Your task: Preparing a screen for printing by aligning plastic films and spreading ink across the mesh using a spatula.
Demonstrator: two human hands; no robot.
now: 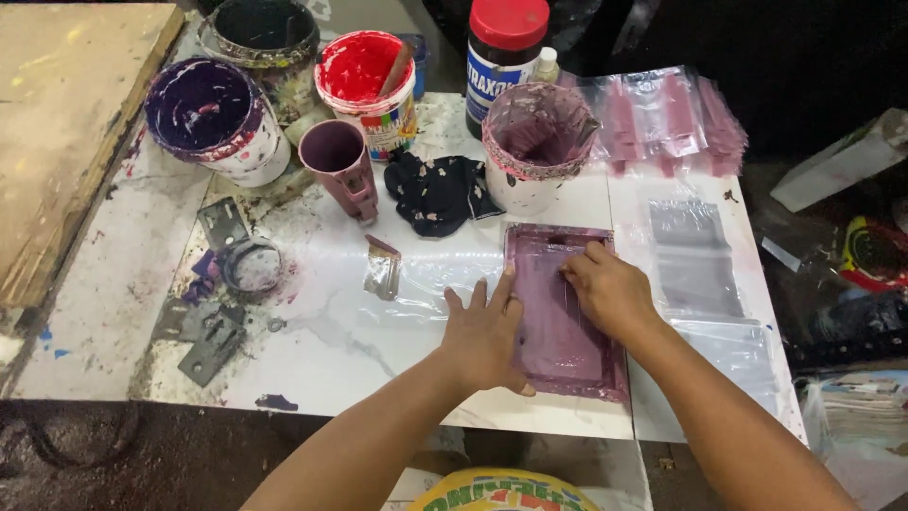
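Note:
A purple-stained rectangular printing screen (558,355) lies flat on the white table (322,350) near its front edge. My left hand (484,336) rests palm down, fingers spread, on the screen's left edge. Curled over the screen's upper middle, my right hand (605,289) presses something small against it; what it grips is hidden under the fingers. Clear plastic bags (695,255) lie in a row just right of the screen.
Behind the screen stand a purple-lined tub (534,142), a red paint tub (364,80), a purple paint bucket (213,114), a mauve cup (339,161), a red-lidded jar (506,47) and a dark rag (437,189). Metal brackets (213,336) lie left. A stack of pink bags (662,118) sits far right.

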